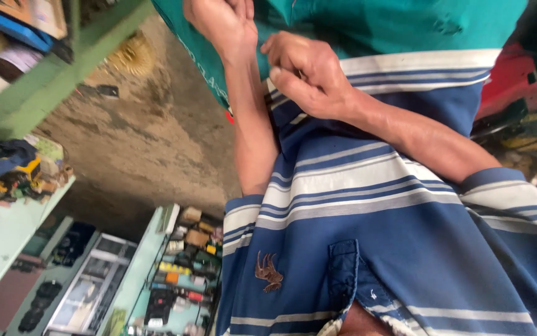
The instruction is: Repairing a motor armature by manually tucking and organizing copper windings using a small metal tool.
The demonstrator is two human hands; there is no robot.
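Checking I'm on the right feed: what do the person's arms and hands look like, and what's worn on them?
Short sleeves of a blue shirt with white and grey stripes end above the elbows, and both forearms are bare. The left hand and right hand wear no gloves. No watch, ring or band shows.

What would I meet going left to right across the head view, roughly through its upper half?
Green-painted shelf frame → bare grey concrete floor → left hand gripping teal cloth → right hand pinching the blue-and-white striped polo shirt → red object at the far right edge.
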